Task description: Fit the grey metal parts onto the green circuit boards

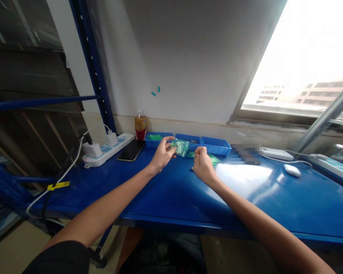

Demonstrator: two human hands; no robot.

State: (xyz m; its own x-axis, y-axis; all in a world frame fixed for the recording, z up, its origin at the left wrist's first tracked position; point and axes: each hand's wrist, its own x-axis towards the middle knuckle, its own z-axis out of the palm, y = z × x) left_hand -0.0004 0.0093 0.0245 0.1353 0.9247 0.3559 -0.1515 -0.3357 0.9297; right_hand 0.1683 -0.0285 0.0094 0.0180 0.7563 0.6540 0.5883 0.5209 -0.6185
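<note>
My left hand (163, 154) holds a small clear green plastic bag (180, 147) between thumb and fingers, in front of the blue bins. Just right of it, my right hand (202, 163) is closed in a pinch; what it grips, if anything, is too small to make out. Green bags (214, 159) lie on the blue table behind and beside my right hand. Three blue bins stand along the wall: the left bin (151, 144) has green bags in it, the middle bin (188, 136) holds small dark items, and the right bin (221, 147) shows no contents.
A drink bottle (141, 125), a black phone (131, 150) and a power strip (114, 149) with chargers sit at the left. On the right are a pixelated dark object (247, 153), a white device (277, 153), a white case (292, 170) and another power strip (335, 166).
</note>
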